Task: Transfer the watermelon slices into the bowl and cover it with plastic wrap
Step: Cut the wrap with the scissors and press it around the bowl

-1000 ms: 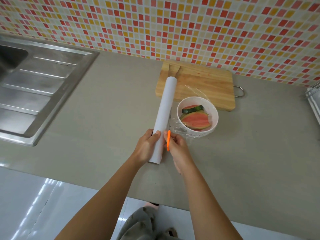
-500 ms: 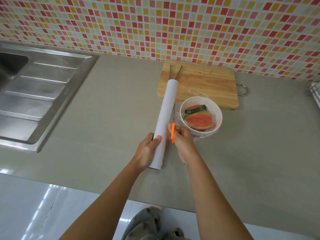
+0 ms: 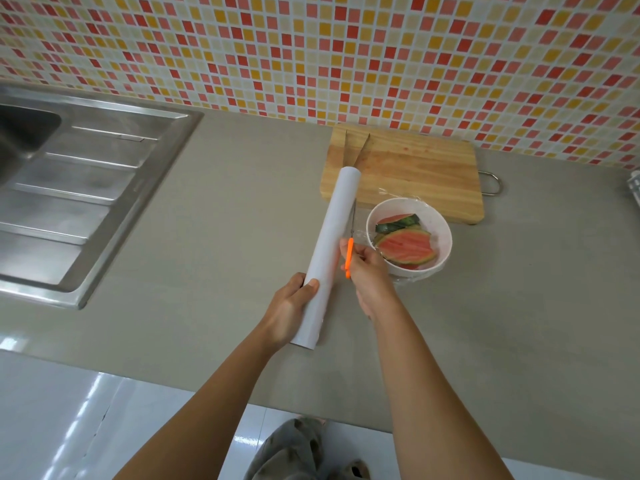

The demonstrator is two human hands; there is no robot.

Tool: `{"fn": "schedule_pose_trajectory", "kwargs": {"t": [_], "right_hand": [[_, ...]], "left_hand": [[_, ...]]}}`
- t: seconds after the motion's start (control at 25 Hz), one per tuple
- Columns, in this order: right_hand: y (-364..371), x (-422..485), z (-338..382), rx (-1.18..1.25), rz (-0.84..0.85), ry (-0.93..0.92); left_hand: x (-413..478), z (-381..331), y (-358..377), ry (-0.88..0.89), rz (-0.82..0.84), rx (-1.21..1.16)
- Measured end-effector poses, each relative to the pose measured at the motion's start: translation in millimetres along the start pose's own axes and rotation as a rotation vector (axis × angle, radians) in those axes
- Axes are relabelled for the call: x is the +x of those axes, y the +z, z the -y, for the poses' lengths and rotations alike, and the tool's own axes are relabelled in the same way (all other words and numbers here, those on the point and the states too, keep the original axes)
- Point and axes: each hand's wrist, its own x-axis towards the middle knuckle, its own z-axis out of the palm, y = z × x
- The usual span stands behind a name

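Observation:
A white bowl (image 3: 442,244) stands on the grey counter just in front of the wooden cutting board (image 3: 415,171). Watermelon slices (image 3: 406,244) lie inside it under clear plastic wrap (image 3: 388,192) stretched over the rim. My left hand (image 3: 291,310) grips the near end of a long white roll of plastic wrap (image 3: 334,237), which points toward the board. My right hand (image 3: 367,271) holds orange-handled scissors (image 3: 350,252) between the roll and the bowl, blades pointing away along the film.
A steel sink with a ribbed drainboard (image 3: 79,188) fills the left. Two thin metal utensils (image 3: 356,150) lie on the board's left end. The tiled wall runs behind. A white rack edge (image 3: 635,188) shows at far right. The counter edge is near my body.
The scissors and my right hand have moved forward along the film between roll and bowl. My left hand still holds the roll.

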Motion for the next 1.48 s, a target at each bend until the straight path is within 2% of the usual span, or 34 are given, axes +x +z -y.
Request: {"fn": "schedule_pose_trajectory", "kwargs": {"t": [0.36, 0.52, 0.8, 1.48], "right_hand": [[12, 11, 2, 0.061, -0.031, -0.01], [18, 12, 5, 0.13, 0.015, -0.004], [27, 19, 14, 0.091, -0.013, 0.016], [54, 35, 36, 0.169, -0.107, 0.022]], "left_hand": [[-2, -1, -16, 0.001, 0.014, 0.026], [-2, -1, -24, -0.011, 0.033, 0.0], [-6, -2, -51, 0.007, 0.041, 0.106], [-18, -8, -90, -0.016, 0.05, 0.139]]}}
